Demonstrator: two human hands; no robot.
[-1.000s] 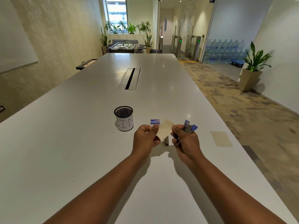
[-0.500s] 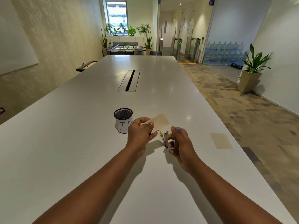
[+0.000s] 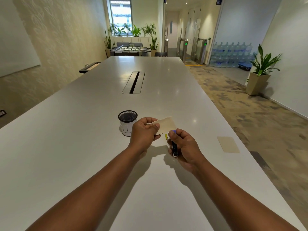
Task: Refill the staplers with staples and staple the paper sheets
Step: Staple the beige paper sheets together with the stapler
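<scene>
Over the white worktop [image 3: 83, 147], the left hand [image 3: 144, 131] pinches a small beige paper sheet [image 3: 166, 125] by its corner, while the right hand [image 3: 185, 145] is wrapped around a dark stapler [image 3: 174, 148] just beside it. Another sheet [image 3: 228, 144] lies well apart to the right; a mesh cup [image 3: 127, 121] stands behind the left hand.
</scene>
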